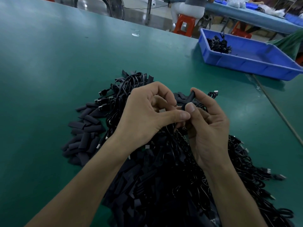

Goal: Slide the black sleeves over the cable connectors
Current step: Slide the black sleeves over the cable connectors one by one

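The green counter (65, 54) carries a big heap of black cables (172, 177) with loose sleeves (85, 136) along its left side, and a blue bin (255, 63) sits well apart at the right. Above the heap, my left hand (147, 115) curls its fingers (180, 115) round a cable end whose metal connector (162, 110) peeks out. My right hand (208, 128) pinches one black sleeve (188, 99), its mouth just beside that connector. I judge threading is about to start: align the mouth, then push it on.

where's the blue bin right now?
Head view, upper right: the blue bin sits on the green table beyond the cable pile, past the right hand, holding a few black cables.
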`<action>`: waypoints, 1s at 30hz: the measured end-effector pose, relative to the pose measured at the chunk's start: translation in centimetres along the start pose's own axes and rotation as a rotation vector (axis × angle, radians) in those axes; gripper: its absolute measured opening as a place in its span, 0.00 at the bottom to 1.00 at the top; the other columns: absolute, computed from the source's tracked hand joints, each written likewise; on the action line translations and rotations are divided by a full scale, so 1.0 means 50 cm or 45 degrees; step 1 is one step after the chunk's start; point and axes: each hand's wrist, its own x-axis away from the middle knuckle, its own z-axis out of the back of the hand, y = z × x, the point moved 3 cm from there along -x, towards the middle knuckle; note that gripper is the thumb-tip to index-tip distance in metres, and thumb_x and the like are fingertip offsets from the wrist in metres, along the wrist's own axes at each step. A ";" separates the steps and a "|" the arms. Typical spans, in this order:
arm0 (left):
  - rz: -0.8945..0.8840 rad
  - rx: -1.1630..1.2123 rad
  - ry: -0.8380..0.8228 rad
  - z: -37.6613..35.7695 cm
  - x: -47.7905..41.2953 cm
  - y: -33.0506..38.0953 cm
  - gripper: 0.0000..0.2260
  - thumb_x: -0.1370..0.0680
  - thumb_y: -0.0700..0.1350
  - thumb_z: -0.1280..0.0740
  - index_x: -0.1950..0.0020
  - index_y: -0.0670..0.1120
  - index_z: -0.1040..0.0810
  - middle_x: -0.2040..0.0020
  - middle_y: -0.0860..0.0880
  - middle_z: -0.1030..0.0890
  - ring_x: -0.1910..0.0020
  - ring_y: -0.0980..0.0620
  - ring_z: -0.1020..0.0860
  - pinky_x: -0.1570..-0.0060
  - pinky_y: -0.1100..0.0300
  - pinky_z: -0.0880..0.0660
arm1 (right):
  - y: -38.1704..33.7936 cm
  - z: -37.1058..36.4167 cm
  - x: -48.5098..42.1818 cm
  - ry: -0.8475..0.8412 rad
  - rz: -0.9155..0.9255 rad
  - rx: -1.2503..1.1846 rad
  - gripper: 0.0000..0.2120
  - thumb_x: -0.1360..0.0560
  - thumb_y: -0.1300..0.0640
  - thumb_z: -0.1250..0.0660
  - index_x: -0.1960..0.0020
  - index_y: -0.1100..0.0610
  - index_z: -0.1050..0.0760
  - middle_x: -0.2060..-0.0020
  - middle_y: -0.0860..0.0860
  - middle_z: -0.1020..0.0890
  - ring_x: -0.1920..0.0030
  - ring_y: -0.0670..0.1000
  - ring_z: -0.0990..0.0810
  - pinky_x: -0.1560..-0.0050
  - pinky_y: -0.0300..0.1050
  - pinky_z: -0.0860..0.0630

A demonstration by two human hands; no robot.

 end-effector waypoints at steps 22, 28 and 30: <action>-0.106 -0.345 0.625 0.087 -0.026 0.023 0.06 0.28 0.51 0.26 0.56 0.57 0.22 0.66 0.55 0.16 0.71 0.56 0.25 0.69 0.66 0.29 | -0.008 0.040 0.009 -0.206 0.054 1.772 0.30 0.28 0.60 0.28 0.28 0.46 0.29 0.43 0.46 0.33 0.38 0.49 0.34 0.34 0.50 0.33; 0.093 -0.527 0.716 0.128 -0.098 -0.017 0.07 0.32 0.55 0.29 0.59 0.57 0.24 0.68 0.57 0.17 0.73 0.59 0.25 0.64 0.61 0.28 | -0.013 0.070 0.007 -0.104 -0.231 1.837 0.24 0.23 0.59 0.35 0.28 0.51 0.32 0.49 0.51 0.27 0.55 0.49 0.28 0.55 0.47 0.30; 0.217 -0.590 0.721 0.135 -0.117 -0.042 0.07 0.32 0.56 0.30 0.60 0.56 0.24 0.67 0.57 0.18 0.67 0.56 0.21 0.60 0.57 0.24 | -0.012 0.072 0.003 -0.162 -0.284 1.724 0.24 0.23 0.60 0.33 0.29 0.49 0.30 0.53 0.48 0.22 0.57 0.48 0.24 0.57 0.43 0.26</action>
